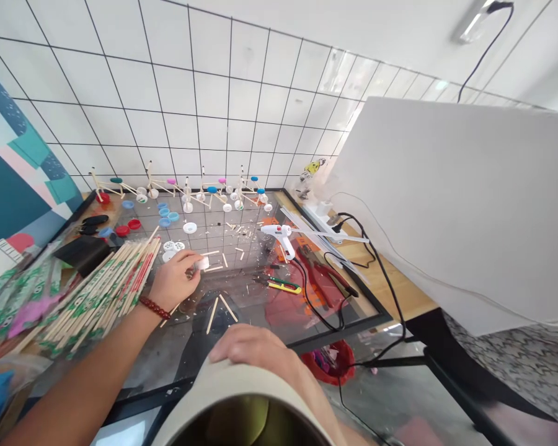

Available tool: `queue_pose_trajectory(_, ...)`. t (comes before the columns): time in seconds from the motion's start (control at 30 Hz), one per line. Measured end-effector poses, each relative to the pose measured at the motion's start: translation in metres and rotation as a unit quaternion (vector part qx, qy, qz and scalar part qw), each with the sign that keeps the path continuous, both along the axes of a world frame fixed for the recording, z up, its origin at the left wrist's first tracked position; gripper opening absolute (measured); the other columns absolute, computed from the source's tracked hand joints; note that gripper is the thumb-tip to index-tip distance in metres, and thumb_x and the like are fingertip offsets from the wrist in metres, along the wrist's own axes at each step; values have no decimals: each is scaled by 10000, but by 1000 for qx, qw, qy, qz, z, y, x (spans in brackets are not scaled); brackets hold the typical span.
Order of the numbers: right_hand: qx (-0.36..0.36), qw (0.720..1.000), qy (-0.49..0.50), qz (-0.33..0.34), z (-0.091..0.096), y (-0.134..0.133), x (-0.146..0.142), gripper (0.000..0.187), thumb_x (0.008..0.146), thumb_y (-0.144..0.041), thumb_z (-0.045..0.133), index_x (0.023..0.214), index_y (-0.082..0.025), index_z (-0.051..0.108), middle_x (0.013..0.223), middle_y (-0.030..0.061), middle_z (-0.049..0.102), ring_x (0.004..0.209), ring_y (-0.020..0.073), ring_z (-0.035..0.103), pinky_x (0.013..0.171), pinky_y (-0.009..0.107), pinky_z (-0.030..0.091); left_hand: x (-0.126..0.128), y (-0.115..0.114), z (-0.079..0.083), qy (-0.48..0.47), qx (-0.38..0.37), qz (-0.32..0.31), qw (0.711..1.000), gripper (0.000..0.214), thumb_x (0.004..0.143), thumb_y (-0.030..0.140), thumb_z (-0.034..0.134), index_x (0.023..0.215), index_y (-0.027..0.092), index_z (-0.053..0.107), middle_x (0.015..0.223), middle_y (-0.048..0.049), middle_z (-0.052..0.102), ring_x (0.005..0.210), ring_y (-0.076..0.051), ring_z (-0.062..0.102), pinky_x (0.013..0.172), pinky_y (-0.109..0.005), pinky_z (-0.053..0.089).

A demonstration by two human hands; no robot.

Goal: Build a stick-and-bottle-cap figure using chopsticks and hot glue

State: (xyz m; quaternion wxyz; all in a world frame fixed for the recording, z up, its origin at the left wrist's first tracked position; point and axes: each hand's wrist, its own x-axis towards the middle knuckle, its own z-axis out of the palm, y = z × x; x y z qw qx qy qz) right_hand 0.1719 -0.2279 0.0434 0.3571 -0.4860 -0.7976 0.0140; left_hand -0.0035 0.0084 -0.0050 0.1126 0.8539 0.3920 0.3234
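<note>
Where your left hand reaches out over the glass surface, its fingers are closed in a pinch on a small white piece, held just above the glass near the middle of the work area. A red bead bracelet sits on that wrist. Your right hand lies close to the camera on a beige round thing. Its fingers are bent over the upper rim, and you cannot tell whether they grip it or only rest there.

Just in front of the right hand, two loose wooden sticks lie on the glass in a narrow V. A thick bundle of wrapped chopsticks lies slanted just left of the left hand, its near end blurred.

Right of the white piece and apart from it lie a yellow-and-green utility knife and red-handled pliers. A white glue gun stands beyond them, with a black cable running along the surface. Blue bottle caps and red caps are scattered farther back. Along the tiled wall stands a row of stick-and-cap models. A large white board leans in at the right, and a red basket shows under the glass.
</note>
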Motion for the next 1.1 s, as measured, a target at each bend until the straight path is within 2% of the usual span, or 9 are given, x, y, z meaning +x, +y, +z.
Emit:
queue_pose_trajectory(0.1,-42,997,40,43,-1,3,-10,548,911,-514,695,1442,-378,703,1133,20,844,1017,294,800,876,402,670,0,0,-1,-6,-7,-3,1000,302,877,265,572,1077,226,795,1184,-90,802,732,-177,733,783,-325,641)
queue_pose_trajectory(0.3,-6,1000,17,15,17,-4,-9,606,789,-499,777,1373,-339,757,1175,39,830,1113,313,780,966,412,641,1,0,-3,-6,-16,3,1000,320,868,251,580,1092,219,806,1205,-96,795,775,-184,734,815,-326,637)
queue_pose_trajectory(0.47,-19,1000,10,-4,30,-7,-5,539,849,-498,731,1384,-434,747,1192,14,835,1112,362,784,923,485,645,1,0,-3,-3,-18,5,1000,327,870,253,577,1098,207,806,1211,-95,793,760,-180,722,797,-326,627)
queue_pose_trajectory(0.63,-9,999,5,-39,43,-14,-2,511,872,-417,750,1380,-470,748,1167,-15,837,1127,326,777,984,454,626,1,0,-4,-7,-7,8,1000,316,872,254,581,1098,215,797,1194,-82,791,778,-177,723,802,-319,616)
queue_pose_trajectory(0.73,-13,998,52,-39,50,-15,-2,481,892,-370,737,1365,-454,750,1112,7,842,1125,345,781,993,481,620,1,0,-5,-9,-9,12,1000,312,870,250,589,1100,214,796,1195,-86,786,794,-184,725,791,-320,620)
queue_pose_trajectory(0.8,28,990,136,-20,56,-11,-3,541,903,-327,727,1432,-437,692,1098,8,843,1064,331,801,962,472,632,1,1,-5,-8,-5,11,1000,306,871,247,594,1102,221,793,1198,-78,785,789,-179,724,783,-315,619)
queue_pose_trajectory(0.87,97,964,248,23,62,-4,-6,630,927,-318,715,1534,-427,591,1133,2,842,974,295,818,921,445,647,0,1,-5,-7,-2,7,1000,300,875,245,596,1104,226,790,1197,-67,786,774,-168,723,775,-304,617)
queue_pose_trajectory(0.93,147,932,326,55,67,4,-8,631,957,-347,698,1568,-424,558,1172,0,842,903,266,821,894,425,655,0,2,-5,-9,-1,3,1000,293,879,244,593,1097,230,789,1192,-59,786,762,-158,723,769,-294,615)
queue_pose_trajectory(1.1,163,922,345,71,72,9,-10,540,990,-394,664,1529,-418,623,1159,-1,852,871,249,823,834,390,663,0,3,-7,-16,9,5,1000,292,878,252,586,1080,223,796,1176,-64,788,728,-156,717,745,-298,614)
